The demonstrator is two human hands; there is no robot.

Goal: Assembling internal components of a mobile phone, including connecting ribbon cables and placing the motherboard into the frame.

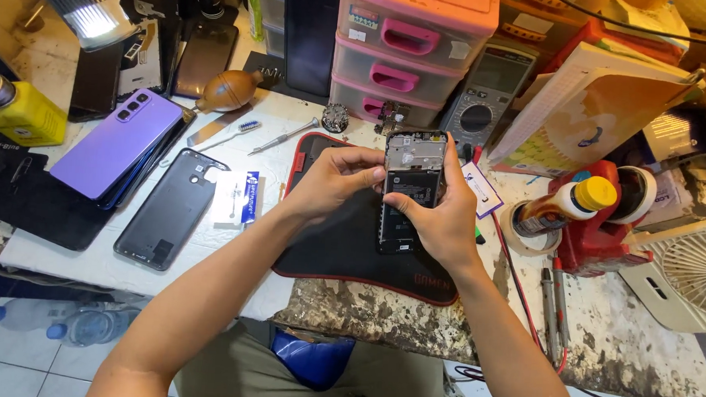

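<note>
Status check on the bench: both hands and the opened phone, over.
Both hands closed on opened phone: left hand at its top corner, right hand along its side. Phone held above black mat. Nothing in the way.

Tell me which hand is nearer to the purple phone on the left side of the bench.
Left. The left hand grips the opened phone from its left side, closer to the purple phone. The right hand holds the opened phone's right side, farther away.
</note>
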